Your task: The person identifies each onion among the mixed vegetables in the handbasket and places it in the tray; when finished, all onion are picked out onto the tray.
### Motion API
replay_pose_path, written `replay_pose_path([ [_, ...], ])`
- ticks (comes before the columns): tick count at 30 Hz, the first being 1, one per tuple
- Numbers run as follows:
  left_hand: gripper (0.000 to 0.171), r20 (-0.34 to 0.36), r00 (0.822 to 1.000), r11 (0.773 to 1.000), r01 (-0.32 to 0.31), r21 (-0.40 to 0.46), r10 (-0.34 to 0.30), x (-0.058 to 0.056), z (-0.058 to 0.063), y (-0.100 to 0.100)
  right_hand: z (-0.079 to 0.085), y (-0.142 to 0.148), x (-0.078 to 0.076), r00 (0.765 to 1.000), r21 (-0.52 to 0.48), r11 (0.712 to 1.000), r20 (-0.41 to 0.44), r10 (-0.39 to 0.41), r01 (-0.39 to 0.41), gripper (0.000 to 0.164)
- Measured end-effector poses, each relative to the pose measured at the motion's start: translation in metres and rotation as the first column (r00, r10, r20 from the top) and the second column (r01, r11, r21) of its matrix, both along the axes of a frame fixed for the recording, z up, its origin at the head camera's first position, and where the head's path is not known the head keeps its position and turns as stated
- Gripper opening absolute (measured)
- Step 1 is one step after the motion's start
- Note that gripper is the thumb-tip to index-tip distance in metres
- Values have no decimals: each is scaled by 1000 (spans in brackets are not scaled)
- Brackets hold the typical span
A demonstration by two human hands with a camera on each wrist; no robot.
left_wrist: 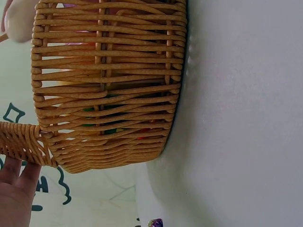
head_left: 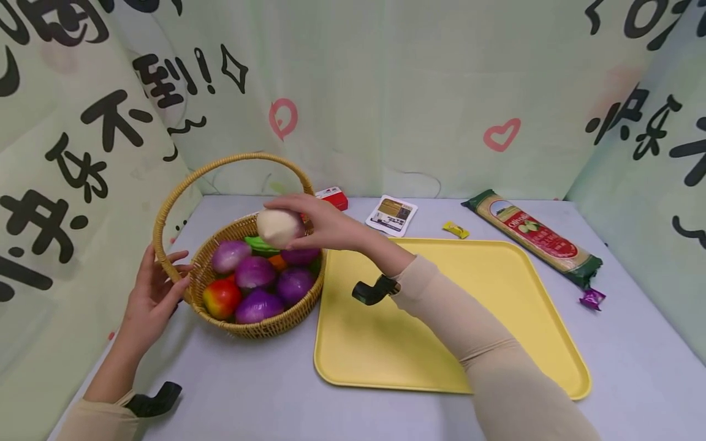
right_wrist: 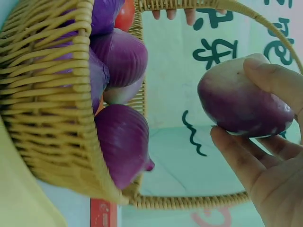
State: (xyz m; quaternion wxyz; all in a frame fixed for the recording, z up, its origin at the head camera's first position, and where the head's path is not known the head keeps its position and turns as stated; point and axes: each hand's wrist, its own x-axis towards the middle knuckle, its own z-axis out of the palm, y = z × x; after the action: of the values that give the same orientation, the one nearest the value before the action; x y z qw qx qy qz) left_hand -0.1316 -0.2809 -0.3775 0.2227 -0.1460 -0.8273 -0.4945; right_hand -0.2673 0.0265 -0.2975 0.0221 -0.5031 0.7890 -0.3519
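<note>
My right hand (head_left: 331, 225) holds a turnip (head_left: 278, 228) over the back of a wicker basket (head_left: 265, 331). The turnip looks cream-white from the head and purple below its pale top in the right wrist view, pinched between thumb and fingers. At the basket's left side, my left hand (head_left: 151, 300) grips the base of the tall arched handle (head_left: 161, 226); its fingertips show past the handle in the right wrist view. Inside lie several purple onions (head_left: 255, 272), a red-yellow fruit (head_left: 222, 298), a green vegetable (head_left: 261, 246) and an orange piece (head_left: 277, 263), partly covered by the onions.
A yellow tray (head_left: 397, 367) lies right of the basket, under my right forearm. Behind it are a red box (head_left: 333, 198), a white labelled packet (head_left: 392, 214) and a yellow candy (head_left: 455, 229). A noodle package (head_left: 535, 231) and purple candy (head_left: 592, 299) lie right. Printed curtains surround the table.
</note>
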Motion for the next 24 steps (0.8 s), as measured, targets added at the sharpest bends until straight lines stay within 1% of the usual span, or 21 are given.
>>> replay_pose_path([
  [4,81,9,1000,1000,17,4,-17,-1,0,1,3,23,6,994,-62,998,104,-23,30,68],
  [7,80,19,1000,1000,16,6,-16,0,0,1,4,39,8,981,-121,992,193,-16,40,69],
  [9,80,25,1000,1000,13,8,-13,0,1,0,5,49,9,973,-155,986,230,-18,55,69],
  [11,80,29,1000,1000,9,11,-10,1,1,-1,6,57,9,968,-176,982,251,-22,68,70],
  [13,80,30,999,1000,18,23,-19,1,1,-2,7,64,10,962,-187,979,273,-28,82,70],
  [18,79,24,998,997,49,54,-50,1,0,-2,7,80,10,952,-183,976,301,-61,120,71],
  [21,78,25,999,998,46,49,-48,1,0,-2,4,87,9,945,-193,971,320,-71,138,72],
  [24,79,19,998,997,57,55,-58,1,0,-2,-2,95,9,930,-191,967,355,-90,167,72],
])
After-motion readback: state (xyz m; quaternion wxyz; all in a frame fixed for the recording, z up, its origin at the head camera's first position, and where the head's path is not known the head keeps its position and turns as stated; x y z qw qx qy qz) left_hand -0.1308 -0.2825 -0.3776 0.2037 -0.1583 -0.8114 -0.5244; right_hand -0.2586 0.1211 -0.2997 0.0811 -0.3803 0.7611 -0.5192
